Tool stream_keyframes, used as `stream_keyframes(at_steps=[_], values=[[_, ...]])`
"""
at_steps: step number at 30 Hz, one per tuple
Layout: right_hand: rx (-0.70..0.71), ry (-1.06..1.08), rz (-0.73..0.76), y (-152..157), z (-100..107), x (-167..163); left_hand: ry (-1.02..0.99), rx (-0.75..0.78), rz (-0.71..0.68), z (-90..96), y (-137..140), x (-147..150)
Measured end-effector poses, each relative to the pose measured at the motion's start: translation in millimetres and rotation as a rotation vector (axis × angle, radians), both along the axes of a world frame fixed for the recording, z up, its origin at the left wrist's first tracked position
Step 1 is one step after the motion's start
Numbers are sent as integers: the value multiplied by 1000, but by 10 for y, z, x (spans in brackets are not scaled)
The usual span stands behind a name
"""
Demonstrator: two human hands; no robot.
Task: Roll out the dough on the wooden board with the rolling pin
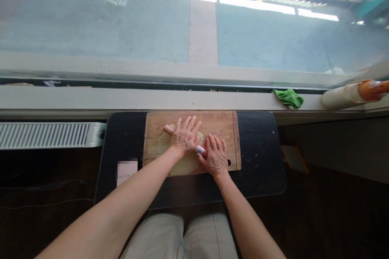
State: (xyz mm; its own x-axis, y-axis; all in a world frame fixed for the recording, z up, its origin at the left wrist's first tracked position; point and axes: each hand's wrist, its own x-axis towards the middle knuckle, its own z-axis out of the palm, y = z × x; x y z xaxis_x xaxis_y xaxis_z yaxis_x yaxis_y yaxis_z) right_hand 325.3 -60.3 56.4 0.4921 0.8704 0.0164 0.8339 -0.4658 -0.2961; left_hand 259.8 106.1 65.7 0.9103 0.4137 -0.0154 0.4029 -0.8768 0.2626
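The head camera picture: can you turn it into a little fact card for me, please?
Left hand: spread across the rolling pin
Right hand: at the rolling pin's other end, near the label
Dough: flat, under the rolling pin
Board: wooden, under the dough
Table: black
Cloth: green, on the windowsill

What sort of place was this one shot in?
Probably a room in a home, beside a window: a small black table bearing a wooden board stands against the sill, with what looks like a white radiator next to it.
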Motion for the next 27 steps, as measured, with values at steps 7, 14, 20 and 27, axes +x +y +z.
stream_keyframes(at_steps=[7,14,20,27], values=[[-23,-20,9,56,12,109,9,-6,-6,35,77,217],[-9,7,55,-8,-43,-42,29,-24,102,70,-82,-124],[-21,17,39,97,-38,200,52,19,53,6,80,305],[-33,25,-30,155,-5,305,10,21,81,-48,174,695]])
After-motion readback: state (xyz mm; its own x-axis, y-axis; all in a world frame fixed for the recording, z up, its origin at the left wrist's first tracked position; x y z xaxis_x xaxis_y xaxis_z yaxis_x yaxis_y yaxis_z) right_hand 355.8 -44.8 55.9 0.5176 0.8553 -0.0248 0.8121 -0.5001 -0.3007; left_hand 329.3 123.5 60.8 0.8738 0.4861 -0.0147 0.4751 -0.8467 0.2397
